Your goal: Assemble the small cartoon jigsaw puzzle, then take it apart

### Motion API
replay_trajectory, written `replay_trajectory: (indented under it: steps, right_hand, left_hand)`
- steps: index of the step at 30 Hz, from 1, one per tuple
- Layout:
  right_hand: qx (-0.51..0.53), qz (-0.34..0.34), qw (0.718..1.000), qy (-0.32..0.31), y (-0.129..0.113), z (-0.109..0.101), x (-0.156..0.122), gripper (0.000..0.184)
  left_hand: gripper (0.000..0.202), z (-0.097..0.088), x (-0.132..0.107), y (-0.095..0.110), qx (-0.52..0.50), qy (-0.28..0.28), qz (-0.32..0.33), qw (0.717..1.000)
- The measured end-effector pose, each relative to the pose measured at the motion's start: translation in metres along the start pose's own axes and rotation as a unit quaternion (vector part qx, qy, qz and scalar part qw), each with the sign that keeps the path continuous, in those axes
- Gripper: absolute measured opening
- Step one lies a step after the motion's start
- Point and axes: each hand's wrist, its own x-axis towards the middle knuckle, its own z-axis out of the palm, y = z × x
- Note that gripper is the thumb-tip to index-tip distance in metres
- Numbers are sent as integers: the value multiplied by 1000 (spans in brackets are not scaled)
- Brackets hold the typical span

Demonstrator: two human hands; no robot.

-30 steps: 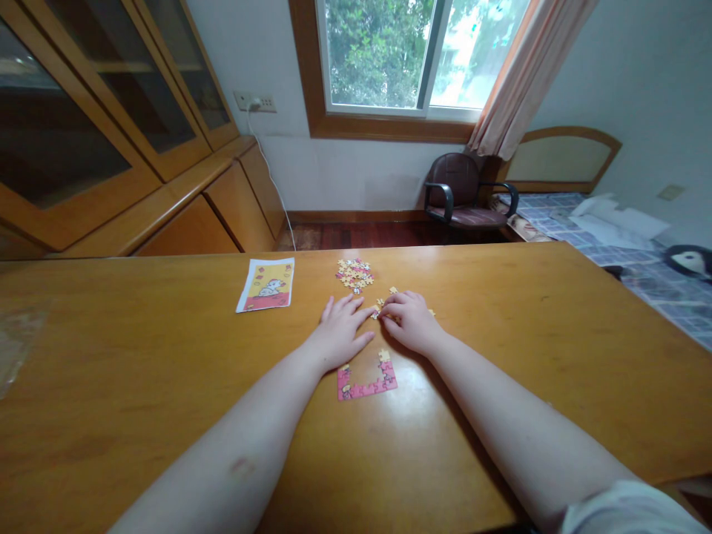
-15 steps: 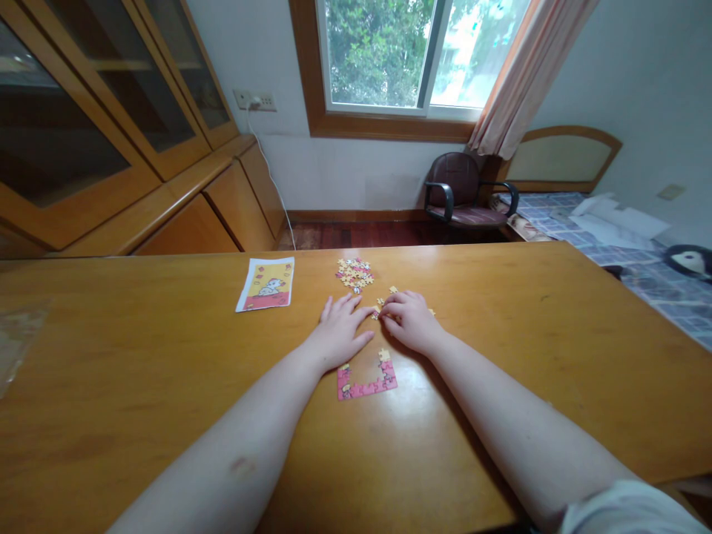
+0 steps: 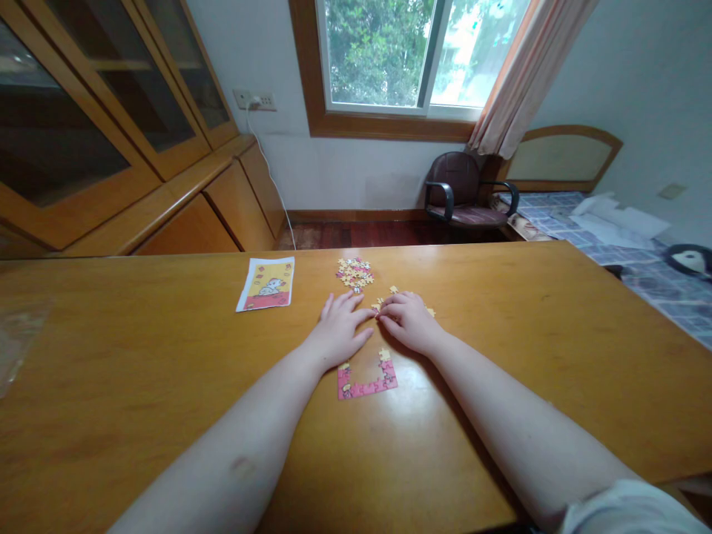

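Right hand [image 3: 410, 323] hides most pieces [image 3: 380, 304] beneath it; its grip cannot be told. Left hand [image 3: 339, 331], at its 9 o'clock, lies flat, fingers spread.

The right hand [image 3: 410, 323] has crept a little toward the worktop's far edge and toward the left hand [image 3: 340, 332], so their fingertips now nearly meet. The small yellow puzzle piece [image 3: 380, 304] that showed between them a moment ago is now mostly covered, possibly pinched; the view is too small to tell.
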Motion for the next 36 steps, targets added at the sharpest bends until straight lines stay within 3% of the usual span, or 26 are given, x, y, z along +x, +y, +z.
replay_trajectory:
  steps: [4,17,27,36]
  right_hand:
    - [-8,37,999,25,4,0,0,17]
    - [-22,54,998,6,5,-9,-1,17]
    - [-6,175,982,67,43,-34,-9,17]
    - [-27,191,981,13,55,-51,-13,17]
  left_hand:
    - [36,-1,0,1,-3,12,-1,1000]
    - [36,-1,1,0,-11,6,-2,1000]
    - [38,-2,2,-2,-12,-6,-5,1000]
    - [40,-2,3,-4,-11,-7,-9,1000]
